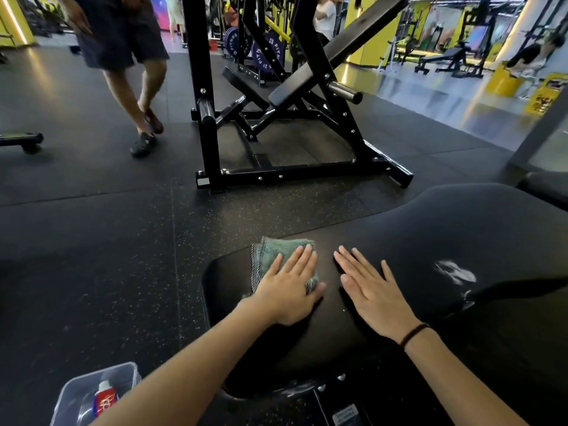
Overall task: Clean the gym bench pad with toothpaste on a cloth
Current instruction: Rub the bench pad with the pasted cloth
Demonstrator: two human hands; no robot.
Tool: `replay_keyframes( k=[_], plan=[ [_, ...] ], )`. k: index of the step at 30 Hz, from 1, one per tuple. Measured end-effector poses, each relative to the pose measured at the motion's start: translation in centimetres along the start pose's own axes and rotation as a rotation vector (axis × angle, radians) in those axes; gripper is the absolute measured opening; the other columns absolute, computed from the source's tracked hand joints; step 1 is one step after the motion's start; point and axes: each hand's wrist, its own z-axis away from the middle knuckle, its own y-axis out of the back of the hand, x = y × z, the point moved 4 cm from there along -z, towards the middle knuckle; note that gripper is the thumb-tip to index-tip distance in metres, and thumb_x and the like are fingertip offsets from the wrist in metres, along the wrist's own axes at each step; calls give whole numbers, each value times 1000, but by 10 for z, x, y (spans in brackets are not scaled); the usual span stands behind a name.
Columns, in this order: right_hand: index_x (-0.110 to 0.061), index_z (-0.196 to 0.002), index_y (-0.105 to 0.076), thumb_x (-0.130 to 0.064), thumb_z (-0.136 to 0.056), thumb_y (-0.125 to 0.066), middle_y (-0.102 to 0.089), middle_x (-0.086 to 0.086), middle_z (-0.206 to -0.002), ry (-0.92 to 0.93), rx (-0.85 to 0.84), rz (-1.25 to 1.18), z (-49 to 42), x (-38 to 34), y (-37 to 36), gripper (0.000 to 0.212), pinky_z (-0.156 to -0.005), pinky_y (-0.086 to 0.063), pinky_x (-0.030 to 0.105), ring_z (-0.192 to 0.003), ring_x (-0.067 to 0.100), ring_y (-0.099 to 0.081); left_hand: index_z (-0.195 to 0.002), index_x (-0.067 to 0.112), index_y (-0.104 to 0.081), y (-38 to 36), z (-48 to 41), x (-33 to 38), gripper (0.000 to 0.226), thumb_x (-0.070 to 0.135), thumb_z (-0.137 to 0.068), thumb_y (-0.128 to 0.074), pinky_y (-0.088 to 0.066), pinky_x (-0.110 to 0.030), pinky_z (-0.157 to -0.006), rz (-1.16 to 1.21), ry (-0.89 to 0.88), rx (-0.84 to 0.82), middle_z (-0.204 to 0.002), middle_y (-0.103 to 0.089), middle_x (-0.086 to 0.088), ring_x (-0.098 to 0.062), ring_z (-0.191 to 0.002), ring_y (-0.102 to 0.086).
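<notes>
**A:** Which step was in hand there?

**B:** The wiping itself, I'd judge. The left hand (292, 290) lay flat with straight fingers, pressing the folded green cloth (276, 253) onto the bench pad (461, 226), close to the far edge at the pad's left end.

**A:** And the other hand?

**B:** The right hand (375, 299) was spread flat too and held nothing. Its palm rested on bare pad just beside the cloth, not touching it. It was probably bracing.

**A:** Was any toothpaste about?

**B:** A white smear (455, 272) sat on the pad, well to the right of both hands. It could have been paste or plain residue; I couldn't tell which. A tube (106, 398) lay in a clear plastic box (70, 392) on the floor (92, 241), off the bench's left end.

**A:** So what did the next move call for?

**B:** Sliding the cloth rightward to that smear under even, flat pressure so it didn't bunch. The right hand lay in its path and would have needed to lift clear. The cloth's underside was hidden, so I couldn't say whether it already carried paste.
</notes>
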Motion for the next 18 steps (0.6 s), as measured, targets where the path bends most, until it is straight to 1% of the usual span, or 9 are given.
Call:
replay_keyframes(
  k=[3,7,10,11,12,13,14,16,18],
  plan=[
    [-33,-150,-8,-39,-102,-10,-1,-23,-156,-51,33,-150,-3,6,3,48,-115,9,27,-137,-11,9,-150,16,11,3,-44,10,65,47,-100,-16,13,-38,-115,-15,-4,-51,-158,18,2,-10,-144,19],
    [-27,-150,-18,-26,-104,-17,-12,-18,-157,-78,71,-263,-3,11,5,46,-114,7,22,-137,-10,1,-150,14,13,-1,-30,35,65,47,-100,-13,14,-39,-116,-35,-54,-58,-157,21,1,-11,-143,21],
    [-27,-150,-23,-25,-104,-18,-17,-16,-156,-67,82,-299,-2,12,4,46,-114,7,22,-143,-4,-3,-148,16,17,-11,21,66,74,56,-87,7,18,-37,-115,-27,-160,-19,-154,26,4,-11,-141,26],
    [-26,-149,-24,-25,-104,-19,-18,-16,-156,-64,85,-319,-2,13,5,45,-114,6,22,-143,-3,-5,-150,16,10,-17,39,74,78,56,-83,12,16,-38,-117,-32,-193,20,-156,20,4,-12,-143,20],
    [-26,-149,-25,-24,-104,-19,-20,-16,-156,-62,86,-334,-3,13,7,45,-114,5,22,-144,-2,-6,-151,15,-5,-25,55,79,79,54,-85,13,6,-40,-119,-43,-209,34,-159,3,1,-14,-146,5],
    [-26,-149,-26,-24,-105,-20,-21,-15,-156,-56,81,-334,-3,14,9,45,-115,3,22,-144,-1,-7,-149,13,-24,-36,68,80,77,51,-91,9,-9,-41,-117,-24,-184,-5,-156,-21,-1,-16,-145,-16],
    [-26,-149,-26,-25,-105,-21,-21,-15,-156,-43,70,-308,-3,16,10,45,-115,0,23,-144,-1,-8,-146,13,-33,-47,76,81,73,50,-94,3,-20,-39,-110,-6,-188,-25,-149,-39,-1,-15,-139,-31],
    [-28,-149,-25,-31,-104,-20,-19,-16,-156,5,56,-188,-4,19,12,45,-114,-5,22,-143,-2,-7,-150,13,-22,-58,78,77,69,51,-95,-2,-22,-38,-104,-8,-187,-20,-143,-48,-1,-12,-133,-37],
    [-29,-149,-22,-40,-99,-12,-16,-18,-156,52,61,-85,-4,23,11,52,-112,-4,19,-139,-8,-2,-151,12,-13,-41,71,76,70,53,-95,1,-15,-37,-111,8,-210,-5,-149,-36,1,-12,-139,-28]
  ],
)
